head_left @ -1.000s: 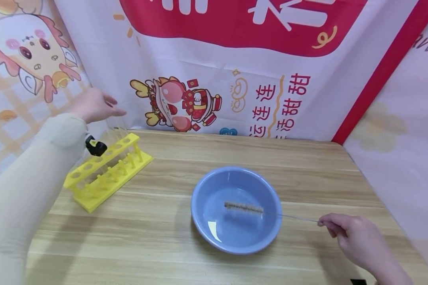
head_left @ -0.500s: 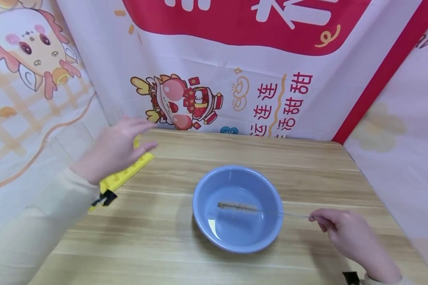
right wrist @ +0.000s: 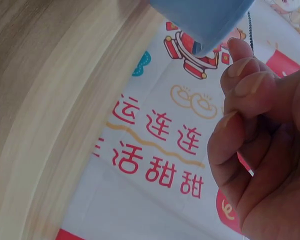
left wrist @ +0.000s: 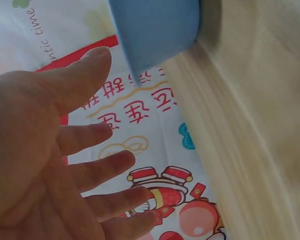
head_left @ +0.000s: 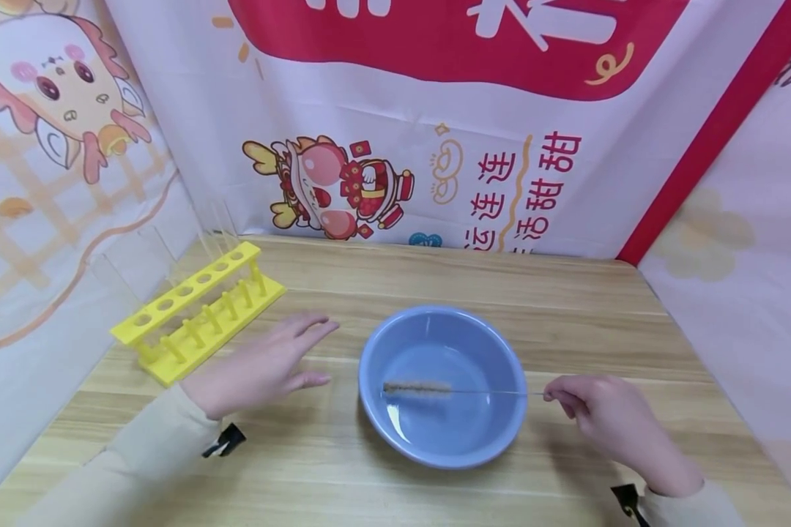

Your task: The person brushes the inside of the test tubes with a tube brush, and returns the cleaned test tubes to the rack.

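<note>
A blue basin (head_left: 442, 457) stands on the wooden table. My right hand (head_left: 603, 413), to the right of the basin, pinches the wire handle of a test tube brush (head_left: 418, 388). The handle crosses the basin's rim, and the bristled end is over the inside of the basin. In the right wrist view the fingers (right wrist: 250, 90) are curled around the twisted wire. My left hand (head_left: 264, 366) hovers left of the basin with its fingers spread and nothing in it; the left wrist view shows its fingers (left wrist: 100, 170) apart, with the basin (left wrist: 157, 30) beyond them.
A yellow test tube rack (head_left: 198, 315) stands at the back left, with several clear glass test tubes (head_left: 158, 249) leaning at its rear holes. A printed cloth (head_left: 382, 95) hangs behind the table, and patterned cloths hang at both sides.
My left hand has come away from the test tube rack, toward the basin and nearer to me. The right hand has shifted left, carrying the brush further across the basin.
</note>
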`<state>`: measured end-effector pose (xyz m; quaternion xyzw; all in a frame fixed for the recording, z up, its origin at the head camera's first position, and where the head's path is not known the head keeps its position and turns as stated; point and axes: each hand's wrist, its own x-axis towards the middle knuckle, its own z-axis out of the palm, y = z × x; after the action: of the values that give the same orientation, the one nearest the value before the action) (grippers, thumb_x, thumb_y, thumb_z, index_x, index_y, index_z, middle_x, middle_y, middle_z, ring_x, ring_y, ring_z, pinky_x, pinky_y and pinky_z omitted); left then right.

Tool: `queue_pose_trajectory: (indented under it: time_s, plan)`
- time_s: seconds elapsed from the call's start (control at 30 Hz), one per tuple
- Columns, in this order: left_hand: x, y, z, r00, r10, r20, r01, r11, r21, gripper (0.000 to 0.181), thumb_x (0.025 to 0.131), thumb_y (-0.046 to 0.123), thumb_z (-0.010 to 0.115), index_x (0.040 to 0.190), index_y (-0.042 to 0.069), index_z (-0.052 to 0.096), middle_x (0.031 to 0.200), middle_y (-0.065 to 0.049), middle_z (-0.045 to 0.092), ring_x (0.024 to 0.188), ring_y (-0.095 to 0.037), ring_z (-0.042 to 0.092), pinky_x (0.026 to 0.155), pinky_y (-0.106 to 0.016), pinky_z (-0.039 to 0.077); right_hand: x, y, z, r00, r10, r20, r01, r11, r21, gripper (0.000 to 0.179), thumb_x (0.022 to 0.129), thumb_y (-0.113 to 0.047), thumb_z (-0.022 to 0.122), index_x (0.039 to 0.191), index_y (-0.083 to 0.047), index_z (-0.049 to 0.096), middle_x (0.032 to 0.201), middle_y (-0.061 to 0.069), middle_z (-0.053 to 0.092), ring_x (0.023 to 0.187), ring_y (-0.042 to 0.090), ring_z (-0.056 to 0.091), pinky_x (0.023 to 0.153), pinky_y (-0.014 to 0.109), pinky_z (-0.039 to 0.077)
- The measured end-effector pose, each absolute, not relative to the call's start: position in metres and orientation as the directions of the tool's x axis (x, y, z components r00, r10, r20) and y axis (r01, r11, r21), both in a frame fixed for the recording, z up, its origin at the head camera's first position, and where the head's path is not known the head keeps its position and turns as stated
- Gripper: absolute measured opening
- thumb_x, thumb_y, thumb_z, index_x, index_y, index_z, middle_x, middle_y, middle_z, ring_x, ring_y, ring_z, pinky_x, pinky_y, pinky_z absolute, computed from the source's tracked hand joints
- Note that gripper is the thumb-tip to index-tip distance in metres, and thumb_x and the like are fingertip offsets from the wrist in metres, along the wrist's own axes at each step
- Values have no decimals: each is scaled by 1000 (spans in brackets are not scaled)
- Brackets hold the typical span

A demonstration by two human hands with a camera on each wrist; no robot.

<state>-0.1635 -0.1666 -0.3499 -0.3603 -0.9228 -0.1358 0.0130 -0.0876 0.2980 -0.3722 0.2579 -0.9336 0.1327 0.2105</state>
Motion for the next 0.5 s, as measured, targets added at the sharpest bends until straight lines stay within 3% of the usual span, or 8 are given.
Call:
queue_pose_trajectory:
  time_s: [0.3,0.5]
  plan:
    - [-158,-165,-361,-776,623,95,620,728,293,83,91,47,68,154,6,32,155,-22,31,141,-43,31,110,-58,33,-92,293,-370,-825,-438,357,-525,828,-197,34,80,9,68,86,-24,74,65,-26,48,59,-6,44,51,22,44]
    - [-160,-168,-364,-811,580,75,570,753,328,86,91,50,67,156,9,27,157,-22,27,143,-45,25,110,-61,30,-92,297,-364,-853,-422,308,-505,818,-277,13,86,-11,77,97,-18,77,80,-19,64,64,-6,49,54,21,47]
